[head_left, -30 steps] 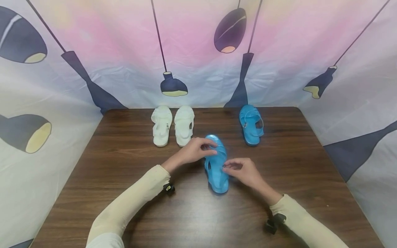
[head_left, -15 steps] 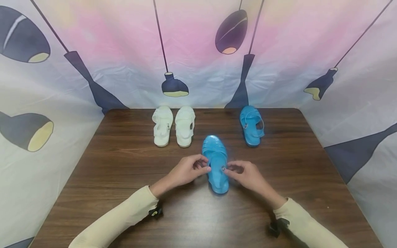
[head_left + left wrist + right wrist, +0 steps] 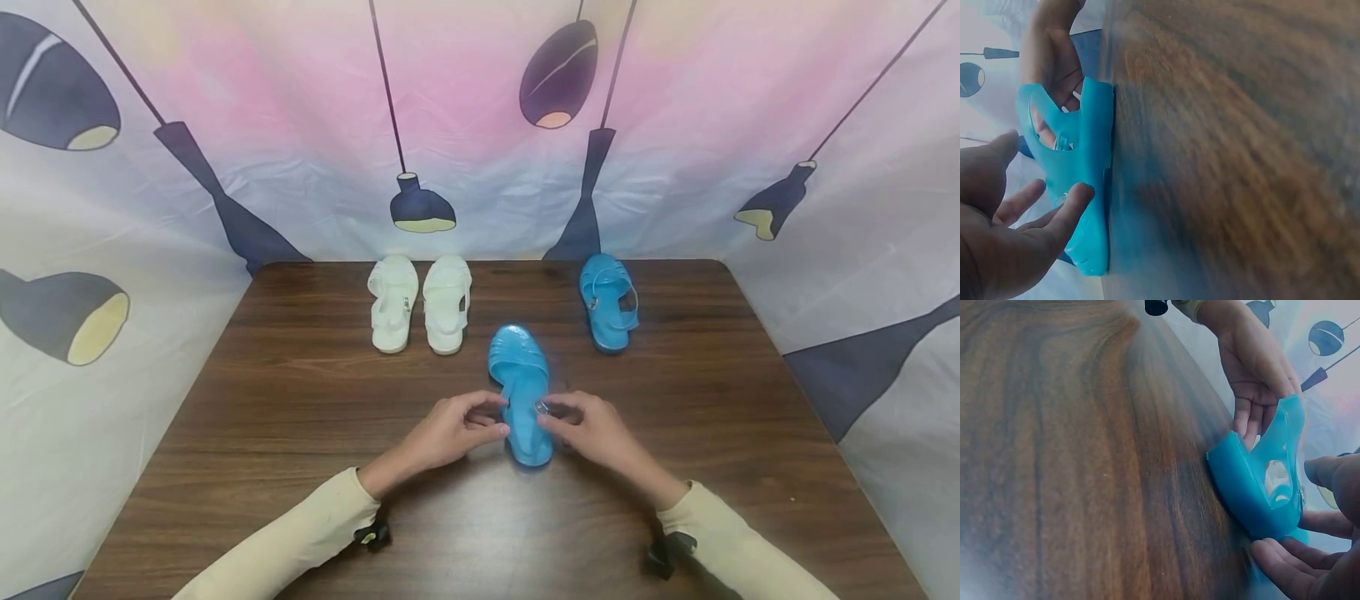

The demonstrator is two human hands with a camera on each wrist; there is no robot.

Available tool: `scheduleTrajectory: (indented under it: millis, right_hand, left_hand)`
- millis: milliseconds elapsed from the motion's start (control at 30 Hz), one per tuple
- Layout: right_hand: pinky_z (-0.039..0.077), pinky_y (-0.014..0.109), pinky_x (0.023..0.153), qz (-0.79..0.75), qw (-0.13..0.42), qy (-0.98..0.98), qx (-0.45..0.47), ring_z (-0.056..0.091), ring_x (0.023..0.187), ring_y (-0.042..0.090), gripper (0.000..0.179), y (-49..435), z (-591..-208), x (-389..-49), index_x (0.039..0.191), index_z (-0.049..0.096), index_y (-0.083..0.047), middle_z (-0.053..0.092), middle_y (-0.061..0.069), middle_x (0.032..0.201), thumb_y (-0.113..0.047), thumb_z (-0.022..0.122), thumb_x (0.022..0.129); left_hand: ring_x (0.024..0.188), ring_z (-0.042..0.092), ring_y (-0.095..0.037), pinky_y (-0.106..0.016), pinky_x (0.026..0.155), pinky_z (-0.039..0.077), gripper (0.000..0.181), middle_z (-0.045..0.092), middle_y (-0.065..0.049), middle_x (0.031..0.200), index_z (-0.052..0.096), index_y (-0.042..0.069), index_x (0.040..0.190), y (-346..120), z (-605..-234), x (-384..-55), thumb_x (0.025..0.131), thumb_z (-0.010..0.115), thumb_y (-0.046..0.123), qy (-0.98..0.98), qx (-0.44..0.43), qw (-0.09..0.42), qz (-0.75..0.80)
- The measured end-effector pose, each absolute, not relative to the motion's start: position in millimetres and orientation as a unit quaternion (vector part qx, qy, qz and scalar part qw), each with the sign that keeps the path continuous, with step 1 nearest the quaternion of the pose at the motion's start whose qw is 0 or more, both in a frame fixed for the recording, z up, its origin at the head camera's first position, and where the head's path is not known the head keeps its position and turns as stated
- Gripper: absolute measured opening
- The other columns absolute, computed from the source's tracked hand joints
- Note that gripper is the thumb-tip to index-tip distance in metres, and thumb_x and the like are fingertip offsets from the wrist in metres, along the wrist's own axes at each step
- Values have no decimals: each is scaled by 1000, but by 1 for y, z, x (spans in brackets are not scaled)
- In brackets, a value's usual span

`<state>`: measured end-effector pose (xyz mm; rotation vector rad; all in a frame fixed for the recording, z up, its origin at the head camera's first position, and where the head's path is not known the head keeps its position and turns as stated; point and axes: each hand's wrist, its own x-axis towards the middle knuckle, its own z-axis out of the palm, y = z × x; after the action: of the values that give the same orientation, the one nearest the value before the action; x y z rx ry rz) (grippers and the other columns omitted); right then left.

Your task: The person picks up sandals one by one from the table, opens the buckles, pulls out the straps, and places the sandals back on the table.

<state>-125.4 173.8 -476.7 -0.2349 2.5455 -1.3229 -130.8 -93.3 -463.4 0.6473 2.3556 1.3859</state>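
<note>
A blue sandal (image 3: 528,375) lies sole down at the middle of the table, its toe pointing away from me. My left hand (image 3: 456,432) is at its left side near the heel, fingertips close to the strap. On the opposite side, my right hand (image 3: 596,427) has its thumb and fingers around the small metal buckle (image 3: 542,407). In the left wrist view, the left fingers are spread beside the sandal (image 3: 1094,150). The right wrist view shows a gap between the right thumb (image 3: 1322,472) and fingers, with fingertips against the sandal's side.
Two white sandals (image 3: 446,304) stand side by side at the table's back edge. Another blue sandal (image 3: 606,304) is at the back right. A printed cloth (image 3: 480,125) hangs behind and beside the wooden table (image 3: 300,375).
My left hand has come down from above the sandal's toe straps to the left side near its heel. The right hand has stayed by the buckle, shifting only slightly.
</note>
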Motion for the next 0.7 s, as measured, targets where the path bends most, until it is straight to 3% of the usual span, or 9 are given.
scheduleTrajectory:
  millis: [367,500,700]
  right_hand:
    - [57,31,64,-437,152,881,-93,65,73,14,46,171,-476,-128,135,67,-20,63,2,108,-39,74,94]
    - [56,30,63,-422,149,888,-103,63,73,13,47,171,-476,-128,135,67,-17,65,1,106,-38,75,94]
    - [55,29,59,-435,144,882,-110,63,64,14,48,172,-478,-128,134,67,-11,70,4,97,-35,76,93]
  left_hand:
    - [111,70,-13,-26,87,58,50,67,-7,135,64,14,138,-84,-466,-133,97,70,41,834,237,208,453]
    - [114,69,-18,-28,89,58,46,67,-9,134,65,12,135,-81,-468,-132,97,71,39,827,244,201,466]
    - [113,70,-25,-36,92,58,53,67,-20,131,48,8,134,-78,-471,-128,94,76,28,796,194,199,538]
